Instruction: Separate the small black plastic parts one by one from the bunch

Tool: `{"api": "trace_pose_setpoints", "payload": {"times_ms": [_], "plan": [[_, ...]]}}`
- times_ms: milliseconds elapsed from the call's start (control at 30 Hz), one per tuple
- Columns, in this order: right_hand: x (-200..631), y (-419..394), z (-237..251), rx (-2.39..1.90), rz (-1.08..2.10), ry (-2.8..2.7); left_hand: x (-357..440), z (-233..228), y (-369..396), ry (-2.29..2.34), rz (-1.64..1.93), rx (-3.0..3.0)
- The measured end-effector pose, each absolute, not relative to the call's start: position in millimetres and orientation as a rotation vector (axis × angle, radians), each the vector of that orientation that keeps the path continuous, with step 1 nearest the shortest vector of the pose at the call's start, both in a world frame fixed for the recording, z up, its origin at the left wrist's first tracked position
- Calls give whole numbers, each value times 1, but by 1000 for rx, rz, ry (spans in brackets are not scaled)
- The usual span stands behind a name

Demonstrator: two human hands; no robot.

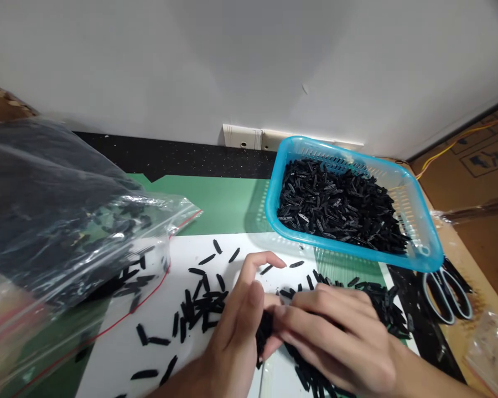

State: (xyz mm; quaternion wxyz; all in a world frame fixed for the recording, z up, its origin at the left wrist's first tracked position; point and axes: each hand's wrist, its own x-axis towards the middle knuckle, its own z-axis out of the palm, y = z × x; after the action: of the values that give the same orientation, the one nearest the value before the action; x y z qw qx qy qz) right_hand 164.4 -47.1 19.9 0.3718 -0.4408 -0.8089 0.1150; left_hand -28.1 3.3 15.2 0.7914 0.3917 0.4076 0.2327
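Note:
Small slim black pieces, seemingly plastic, lie in a loose pile [205, 304] on a white sheet [120, 331]. My left hand [243, 323] is curled around a dark clump of these pieces [264, 334], its thumb raised and its index finger bent outward. Against the same clump, my right hand [340, 331] has its fingers closed together, the fingertips meeting the left hand's fingers. What the right fingertips pinch is hidden. More black pieces [384, 307] spread beneath and beyond the right hand.
A blue plastic basket [288, 226] full of black pieces stands at the back right. A clear zip bag [149, 237] with black pieces covers the left side. Scissors [446, 298] lie at right, near a cardboard box [473, 171]. A white wall [149, 66] rises behind.

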Motion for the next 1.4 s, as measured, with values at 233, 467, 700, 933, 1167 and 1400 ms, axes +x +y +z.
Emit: {"api": "trace_pose_setpoints", "payload": {"times_ms": [233, 467, 700, 933, 1167, 1400], "plan": [[153, -50, 11, -1170, 524, -1999, -29, 13, -7, 991, 471, 933], [163, -53, 13, -1267, 735, -1585, -29, 5, 5, 789, 466, 1043], [164, -49, 8, -1399, 1153, -1119, -31, -2, 5, 710, 444, 1020], [166, -44, 5, -1353, 1229, -1118, -32, 0, 6, 707, 465, 1029], [168, -43, 7, -1325, 1271, -1160, -31, -2, 6, 704, 440, 997], [169, -41, 8, -1297, 1270, -1142, -32, -1, 6, 687, 451, 958]]}}
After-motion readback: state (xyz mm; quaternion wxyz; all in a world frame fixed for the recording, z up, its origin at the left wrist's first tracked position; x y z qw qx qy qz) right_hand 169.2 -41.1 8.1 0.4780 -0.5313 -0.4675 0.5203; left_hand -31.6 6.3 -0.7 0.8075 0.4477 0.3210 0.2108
